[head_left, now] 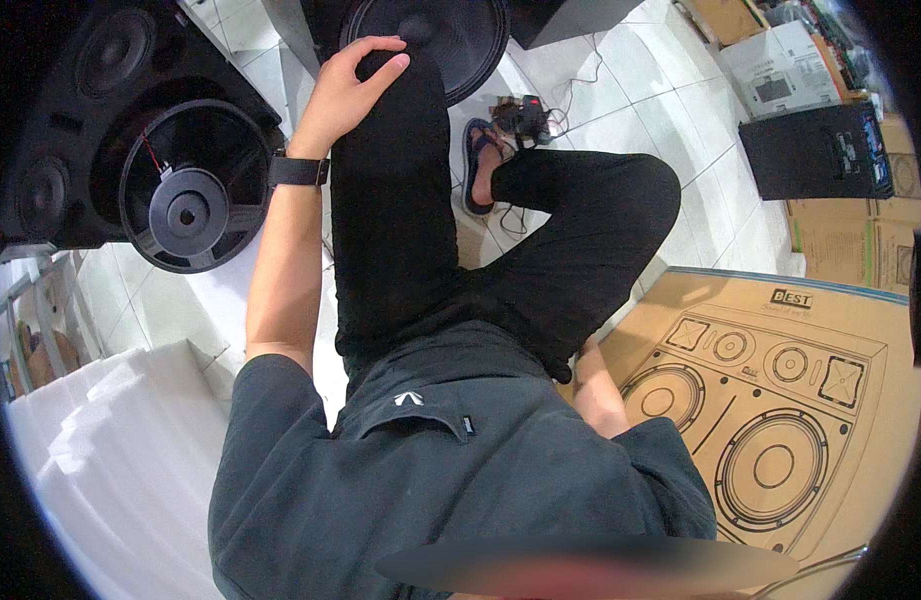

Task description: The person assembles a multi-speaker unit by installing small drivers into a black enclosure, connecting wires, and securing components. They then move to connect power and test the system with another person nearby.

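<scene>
My left hand (356,88) rests on my left knee, its fingers bent over the top and the thumb apart from them. It holds nothing that I can see. A black band is round that wrist. Just beyond the knee a large black speaker cone (441,40) faces up in its cabinet. Left of my forearm lies a loose round speaker driver (189,215), magnet side up, with a red wire at its frame. My right forearm (599,395) goes down beside my right thigh, where my right hand and its fingers are hidden.
A black multi-speaker cabinet (91,130) stands at the left, with white foam sheets (131,450) below. On the right lies a large cardboard box (701,400) printed with speakers. A black boxy unit (811,155) and cartons (831,235) sit farther right. Cables (521,120) trail near my sandalled foot.
</scene>
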`<action>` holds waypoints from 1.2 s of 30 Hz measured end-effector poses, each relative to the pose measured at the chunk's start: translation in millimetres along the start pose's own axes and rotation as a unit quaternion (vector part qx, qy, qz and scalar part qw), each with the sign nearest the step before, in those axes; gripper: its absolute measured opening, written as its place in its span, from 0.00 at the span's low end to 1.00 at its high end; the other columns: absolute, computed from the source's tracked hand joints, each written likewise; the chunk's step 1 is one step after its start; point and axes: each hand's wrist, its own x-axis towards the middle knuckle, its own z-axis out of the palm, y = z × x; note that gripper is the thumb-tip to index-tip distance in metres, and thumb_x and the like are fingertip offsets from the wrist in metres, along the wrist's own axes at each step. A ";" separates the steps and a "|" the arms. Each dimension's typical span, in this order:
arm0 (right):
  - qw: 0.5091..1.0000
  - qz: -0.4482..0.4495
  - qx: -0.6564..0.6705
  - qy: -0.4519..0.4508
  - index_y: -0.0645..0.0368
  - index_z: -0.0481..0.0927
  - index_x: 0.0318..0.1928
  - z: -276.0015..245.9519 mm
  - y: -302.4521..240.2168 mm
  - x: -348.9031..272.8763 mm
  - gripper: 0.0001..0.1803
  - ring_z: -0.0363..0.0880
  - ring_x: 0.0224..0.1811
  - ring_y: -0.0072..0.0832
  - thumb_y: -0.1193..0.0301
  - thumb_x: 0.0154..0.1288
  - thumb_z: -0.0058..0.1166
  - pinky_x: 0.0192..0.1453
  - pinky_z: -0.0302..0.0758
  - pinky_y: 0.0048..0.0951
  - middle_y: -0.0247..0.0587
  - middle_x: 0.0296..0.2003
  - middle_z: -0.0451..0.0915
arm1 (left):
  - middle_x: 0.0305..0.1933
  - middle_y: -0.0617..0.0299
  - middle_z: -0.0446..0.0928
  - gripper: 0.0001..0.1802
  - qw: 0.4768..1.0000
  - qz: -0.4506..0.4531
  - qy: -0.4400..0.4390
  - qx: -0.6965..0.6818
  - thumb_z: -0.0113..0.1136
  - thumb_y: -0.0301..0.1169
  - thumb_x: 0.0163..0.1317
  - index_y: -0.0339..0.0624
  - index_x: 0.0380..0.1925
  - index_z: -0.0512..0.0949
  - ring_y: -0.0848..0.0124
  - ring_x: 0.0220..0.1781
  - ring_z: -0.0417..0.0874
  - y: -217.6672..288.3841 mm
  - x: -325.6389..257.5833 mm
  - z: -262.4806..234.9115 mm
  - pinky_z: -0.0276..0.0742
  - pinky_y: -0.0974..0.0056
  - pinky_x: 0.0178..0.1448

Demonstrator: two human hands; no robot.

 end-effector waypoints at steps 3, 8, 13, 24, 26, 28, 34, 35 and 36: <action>1.000 0.007 0.025 0.002 0.58 0.80 0.56 -6.7 21.4 6.7 0.20 0.82 0.46 0.33 0.60 0.70 0.60 0.49 0.79 0.34 0.39 0.49 0.85 | 0.53 0.57 0.87 0.17 0.999 0.033 0.020 0.018 0.68 0.40 0.69 0.44 0.53 0.85 0.65 0.59 0.85 -10.9 7.4 0.9 0.77 0.62 0.64; 0.981 -0.106 0.151 0.051 0.58 0.80 0.56 -102.9 10.0 25.1 0.20 0.82 0.46 0.32 0.60 0.70 0.59 0.48 0.79 0.34 0.39 0.48 0.85 | 0.48 0.62 0.88 0.15 0.998 -0.024 -0.023 -0.052 0.67 0.35 0.70 0.40 0.52 0.85 0.74 0.51 0.86 -11.8 37.5 -19.7 0.79 0.68 0.59; 0.833 -0.307 0.155 0.434 0.67 0.77 0.61 -251.1 -179.7 -28.6 0.24 0.81 0.45 0.25 0.64 0.72 0.62 0.46 0.81 0.30 0.39 0.49 0.83 | 0.41 0.63 0.86 0.11 0.988 -0.082 -0.043 -0.123 0.65 0.28 0.71 0.33 0.48 0.84 0.77 0.43 0.83 26.7 90.3 -31.6 0.79 0.70 0.50; 0.779 -0.353 -0.507 0.109 0.56 0.85 0.55 196.4 -439.7 159.7 0.22 0.85 0.55 0.50 0.59 0.66 0.60 0.57 0.83 0.48 0.54 0.54 0.85 | 0.46 0.65 0.86 0.14 0.978 -0.152 -0.137 -0.034 0.66 0.33 0.71 0.38 0.52 0.84 0.79 0.47 0.83 -13.5 91.0 -26.4 0.77 0.71 0.52; 0.752 -0.405 -0.511 0.097 0.53 0.75 0.68 250.4 -415.2 192.7 0.30 0.83 0.57 0.49 0.57 0.68 0.58 0.58 0.82 0.48 0.52 0.55 0.82 | 0.45 0.64 0.85 0.14 0.962 -0.225 -0.152 -0.014 0.66 0.33 0.71 0.38 0.51 0.84 0.78 0.46 0.83 -18.9 84.2 -31.0 0.76 0.70 0.49; 0.755 -0.385 -0.527 0.070 0.51 0.66 0.74 281.4 -415.4 218.4 0.36 0.83 0.57 0.50 0.57 0.69 0.57 0.58 0.82 0.51 0.53 0.58 0.79 | 0.42 0.63 0.86 0.12 0.955 -0.268 -0.129 -0.016 0.65 0.31 0.70 0.39 0.49 0.84 0.77 0.44 0.84 -24.0 87.1 -30.7 0.76 0.70 0.47; 0.776 -0.326 -0.537 0.059 0.56 0.54 0.80 305.8 -413.3 248.9 0.43 0.82 0.56 0.51 0.63 0.68 0.56 0.57 0.82 0.52 0.56 0.63 0.73 | 0.39 0.60 0.86 0.12 0.938 -0.306 -0.161 0.018 0.66 0.31 0.69 0.40 0.49 0.84 0.74 0.41 0.85 -34.5 118.8 -21.2 0.76 0.69 0.47; 0.770 -0.337 -0.538 0.064 0.57 0.54 0.79 308.0 -409.7 252.7 0.44 0.82 0.55 0.50 0.64 0.67 0.56 0.56 0.82 0.52 0.56 0.63 0.73 | 0.39 0.60 0.86 0.12 0.935 -0.314 -0.165 0.016 0.66 0.31 0.69 0.40 0.49 0.84 0.74 0.41 0.85 -36.6 122.2 -19.5 0.76 0.69 0.47; 0.764 -0.333 -0.548 0.063 0.59 0.54 0.79 310.2 -405.5 256.3 0.44 0.83 0.55 0.50 0.66 0.66 0.56 0.55 0.82 0.52 0.55 0.63 0.73 | 0.40 0.60 0.87 0.12 0.936 -0.307 -0.173 0.015 0.66 0.31 0.68 0.41 0.50 0.84 0.73 0.41 0.86 -39.3 125.5 -18.1 0.76 0.68 0.48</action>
